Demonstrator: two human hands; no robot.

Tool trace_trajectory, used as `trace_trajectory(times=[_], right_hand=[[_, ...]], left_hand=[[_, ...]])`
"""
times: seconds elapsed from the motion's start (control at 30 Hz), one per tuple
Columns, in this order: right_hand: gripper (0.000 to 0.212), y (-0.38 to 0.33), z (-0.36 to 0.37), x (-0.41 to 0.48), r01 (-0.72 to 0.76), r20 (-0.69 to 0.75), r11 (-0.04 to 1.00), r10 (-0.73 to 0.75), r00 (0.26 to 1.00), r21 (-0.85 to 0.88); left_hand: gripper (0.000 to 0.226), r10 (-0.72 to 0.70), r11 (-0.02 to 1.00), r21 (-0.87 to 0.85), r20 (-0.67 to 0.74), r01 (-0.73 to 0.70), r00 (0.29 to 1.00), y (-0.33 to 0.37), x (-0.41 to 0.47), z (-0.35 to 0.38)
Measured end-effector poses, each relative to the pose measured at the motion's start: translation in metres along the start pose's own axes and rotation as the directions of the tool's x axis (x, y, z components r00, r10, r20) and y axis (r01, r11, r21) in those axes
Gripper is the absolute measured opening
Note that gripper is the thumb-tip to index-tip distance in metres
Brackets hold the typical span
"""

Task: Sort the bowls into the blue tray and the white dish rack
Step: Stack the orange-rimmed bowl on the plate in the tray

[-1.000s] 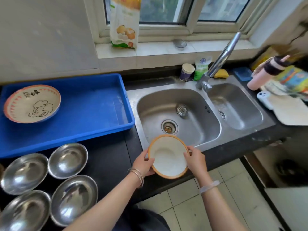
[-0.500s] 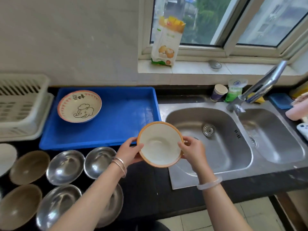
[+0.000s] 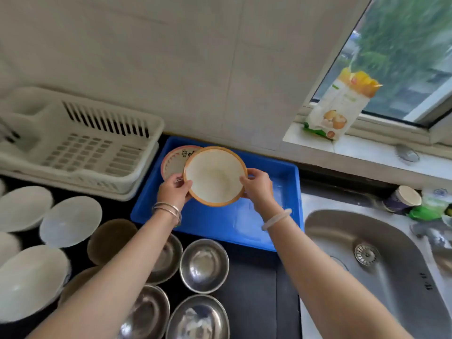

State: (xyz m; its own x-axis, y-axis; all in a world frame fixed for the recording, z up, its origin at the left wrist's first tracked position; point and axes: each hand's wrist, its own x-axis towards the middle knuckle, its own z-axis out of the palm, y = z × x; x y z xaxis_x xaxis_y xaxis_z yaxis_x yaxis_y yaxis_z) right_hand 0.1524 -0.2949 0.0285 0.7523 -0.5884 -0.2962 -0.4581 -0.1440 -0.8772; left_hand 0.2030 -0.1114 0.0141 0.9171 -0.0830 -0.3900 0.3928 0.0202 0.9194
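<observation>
The orange-rim bowl [image 3: 215, 176] is up in the air over the far-left part of the blue tray [image 3: 220, 223]. Its open side faces the camera & it is white inside. Both hands hold it. The L hand [image 3: 172, 190] grips the left edge w/ the thumb on the rim. The R hand [image 3: 258, 185] grips the right edge w/ fingers curled round it. The hands are apart, one on each side of the bowl. There are metal bangles on the L wrist & a pale bangle on the R wrist.

Right behind it, in the tray's far-left corner, sits a pink-rim bowl [image 3: 175, 161] w/ a drawing inside. The held bowl hides most of it.

The white dish rack [image 3: 80, 148] sits just left of the tray, by the wall.

On the black counter [image 3: 252, 289] in front of the tray are 4 shiny steel bowls [image 3: 204, 265], close together & partly under the L arm. Left of them are brown bowls [image 3: 110, 241], then white bowls [image 3: 71, 221]. Those are blurry, maybe plastic, can't tell.

The sink [image 3: 381, 265] is just right of the tray. A paper cup [image 3: 403, 198] stands behind it. A snack bag [image 3: 340, 106] stands on the window sill.
</observation>
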Motion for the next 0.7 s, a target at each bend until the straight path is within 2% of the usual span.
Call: trace_trajectory(times=[0.13, 0.27, 0.53, 0.7], right_hand=[[0.021, -0.020, 0.037, 0.035, 0.025, 0.003, 0.993, -0.025, 1.000, -0.114], [0.025, -0.026, 0.062, 0.058, 0.027, 0.021, 0.981, -0.023, 1.000, -0.190], [0.022, -0.017, 0.090, 0.072, 0.013, -0.005, 0.960, -0.015, 1.000, -0.281], [0.021, -0.011, 0.095, 0.076, -0.006, -0.035, 0.963, -0.003, 0.999, -0.268]], left_hand=[[0.031, 0.034, 0.994, 0.106, -0.060, -0.027, 0.998, 0.003, 0.049, -0.011], [0.036, 0.024, 0.992, 0.123, -0.091, -0.012, 0.996, -0.001, 0.084, -0.017], [0.035, -0.060, 0.972, 0.218, -0.128, 0.087, 0.990, -0.019, 0.117, -0.027], [0.032, -0.069, 0.968, 0.233, -0.115, 0.094, 0.991, -0.022, 0.121, -0.028]])
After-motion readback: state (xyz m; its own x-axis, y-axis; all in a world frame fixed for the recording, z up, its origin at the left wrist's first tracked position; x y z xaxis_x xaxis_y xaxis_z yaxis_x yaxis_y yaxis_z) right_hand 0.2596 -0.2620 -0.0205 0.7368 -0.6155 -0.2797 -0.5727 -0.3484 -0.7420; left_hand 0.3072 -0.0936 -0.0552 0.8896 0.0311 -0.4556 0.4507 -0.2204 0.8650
